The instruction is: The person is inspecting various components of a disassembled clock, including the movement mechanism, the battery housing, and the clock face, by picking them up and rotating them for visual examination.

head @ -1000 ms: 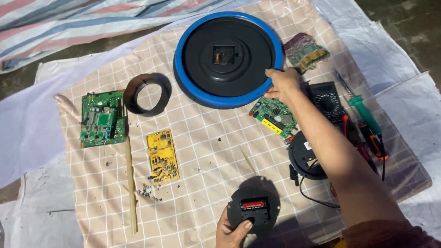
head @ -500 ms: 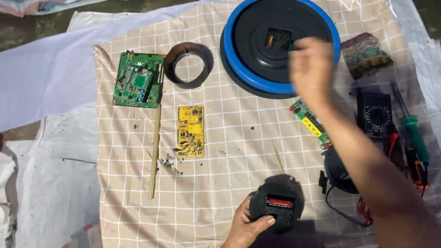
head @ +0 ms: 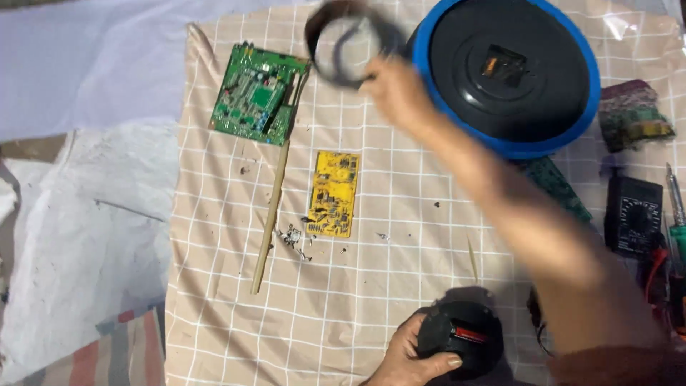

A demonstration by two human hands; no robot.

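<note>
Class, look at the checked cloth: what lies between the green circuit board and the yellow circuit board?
In the head view, a thin wooden stick lies slanted between the green circuit board and the yellow circuit board.

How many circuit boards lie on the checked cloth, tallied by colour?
Green boards: 2, one at the top left and one partly hidden under the right arm by the blue disc
Yellow boards: 1, in the middle of the cloth
Total: 3
</note>
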